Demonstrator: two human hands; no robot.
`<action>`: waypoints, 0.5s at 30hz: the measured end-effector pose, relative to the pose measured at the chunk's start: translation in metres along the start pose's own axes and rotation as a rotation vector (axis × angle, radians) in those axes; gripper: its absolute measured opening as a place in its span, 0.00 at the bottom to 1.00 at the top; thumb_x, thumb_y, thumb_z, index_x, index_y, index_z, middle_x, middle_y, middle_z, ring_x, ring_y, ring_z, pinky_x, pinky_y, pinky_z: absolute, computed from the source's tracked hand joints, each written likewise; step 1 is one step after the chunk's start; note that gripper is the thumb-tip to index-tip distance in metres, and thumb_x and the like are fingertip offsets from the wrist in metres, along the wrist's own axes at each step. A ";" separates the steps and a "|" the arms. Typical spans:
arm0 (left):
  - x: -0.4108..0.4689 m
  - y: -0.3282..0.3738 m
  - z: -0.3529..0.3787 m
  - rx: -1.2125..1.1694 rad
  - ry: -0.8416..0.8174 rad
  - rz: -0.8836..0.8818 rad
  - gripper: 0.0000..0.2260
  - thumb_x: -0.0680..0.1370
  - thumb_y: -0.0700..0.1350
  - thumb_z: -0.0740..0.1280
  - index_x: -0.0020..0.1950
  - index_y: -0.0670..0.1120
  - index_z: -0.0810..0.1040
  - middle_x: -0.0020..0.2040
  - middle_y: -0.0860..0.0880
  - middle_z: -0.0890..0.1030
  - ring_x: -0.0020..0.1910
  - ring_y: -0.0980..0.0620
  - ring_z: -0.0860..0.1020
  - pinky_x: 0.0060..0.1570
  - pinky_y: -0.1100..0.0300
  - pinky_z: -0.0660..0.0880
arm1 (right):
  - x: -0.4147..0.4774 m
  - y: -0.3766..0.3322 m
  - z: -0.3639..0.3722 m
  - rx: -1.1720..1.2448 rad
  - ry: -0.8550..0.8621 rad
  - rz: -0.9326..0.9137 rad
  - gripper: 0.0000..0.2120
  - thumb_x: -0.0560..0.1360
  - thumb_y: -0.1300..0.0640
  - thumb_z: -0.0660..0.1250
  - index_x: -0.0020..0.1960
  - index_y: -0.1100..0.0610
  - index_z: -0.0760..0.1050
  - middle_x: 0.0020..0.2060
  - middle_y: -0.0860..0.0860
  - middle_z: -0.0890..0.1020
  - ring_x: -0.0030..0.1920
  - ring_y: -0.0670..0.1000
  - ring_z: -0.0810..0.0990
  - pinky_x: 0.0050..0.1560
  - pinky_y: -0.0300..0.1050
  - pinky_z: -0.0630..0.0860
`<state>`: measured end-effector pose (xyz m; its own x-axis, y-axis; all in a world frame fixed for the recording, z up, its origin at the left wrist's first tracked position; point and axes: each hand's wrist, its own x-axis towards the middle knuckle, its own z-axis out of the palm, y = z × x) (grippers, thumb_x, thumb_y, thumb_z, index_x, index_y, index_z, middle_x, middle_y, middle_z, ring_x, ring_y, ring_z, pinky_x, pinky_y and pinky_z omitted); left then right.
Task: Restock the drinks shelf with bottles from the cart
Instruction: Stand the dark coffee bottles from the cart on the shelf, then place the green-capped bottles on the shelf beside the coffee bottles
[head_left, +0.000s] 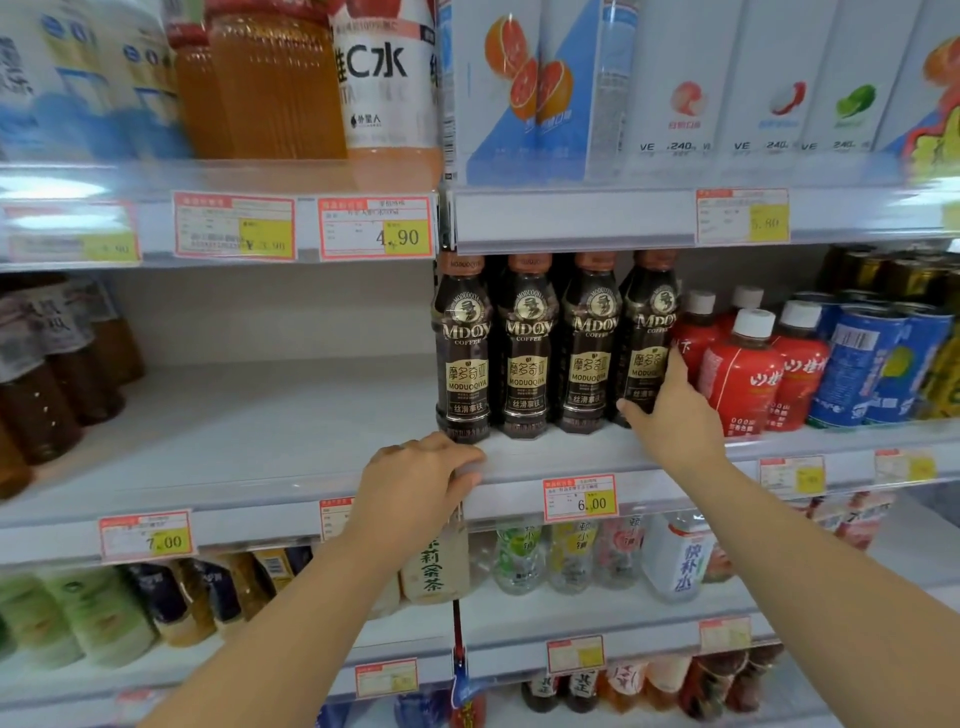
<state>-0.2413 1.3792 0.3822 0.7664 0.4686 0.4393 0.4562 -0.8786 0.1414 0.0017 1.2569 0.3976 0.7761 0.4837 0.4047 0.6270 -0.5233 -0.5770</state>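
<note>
Several dark brown MDOY coffee bottles stand in a row at the front of the middle shelf (270, 415). My right hand (670, 410) wraps the lower part of the rightmost coffee bottle (647, 322), thumb on its left side and fingers on its right. The bottle stands upright on the shelf, close against its neighbour (589, 348). My left hand (415, 483) curls over the shelf's front rail, just below the leftmost coffee bottle (462, 353). The cart is out of view.
Red bottles with white caps (740, 374) and blue cans (862, 364) crowd the right of the coffee row. Left of it lies bare shelf, then brown tea bottles (47, 374) at the far left. Shelves above and below hold other drinks behind price tags (581, 498).
</note>
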 end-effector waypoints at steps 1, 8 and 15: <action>0.000 -0.001 0.000 0.005 0.001 0.002 0.12 0.79 0.54 0.60 0.62 0.59 0.75 0.58 0.57 0.78 0.50 0.54 0.78 0.52 0.58 0.72 | -0.004 -0.001 0.000 0.005 0.003 -0.007 0.38 0.72 0.53 0.69 0.74 0.57 0.51 0.62 0.60 0.75 0.57 0.62 0.77 0.51 0.56 0.75; -0.019 -0.002 0.008 -0.058 0.203 0.070 0.14 0.78 0.44 0.62 0.63 0.52 0.76 0.59 0.54 0.78 0.56 0.53 0.77 0.71 0.50 0.58 | -0.108 -0.019 0.012 0.182 0.244 -0.378 0.22 0.74 0.56 0.63 0.67 0.58 0.68 0.62 0.52 0.74 0.63 0.47 0.68 0.67 0.38 0.62; -0.158 -0.074 0.051 -0.159 0.259 -0.013 0.13 0.76 0.42 0.57 0.51 0.45 0.81 0.50 0.49 0.81 0.50 0.52 0.76 0.57 0.53 0.71 | -0.240 -0.032 0.113 0.287 -0.332 -0.422 0.10 0.72 0.55 0.62 0.49 0.54 0.80 0.43 0.46 0.83 0.42 0.43 0.79 0.45 0.34 0.74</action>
<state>-0.3727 1.3745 0.2572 0.6106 0.4590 0.6454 0.3728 -0.8856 0.2771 -0.2125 1.2370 0.2391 0.3735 0.8251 0.4239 0.7968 -0.0514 -0.6020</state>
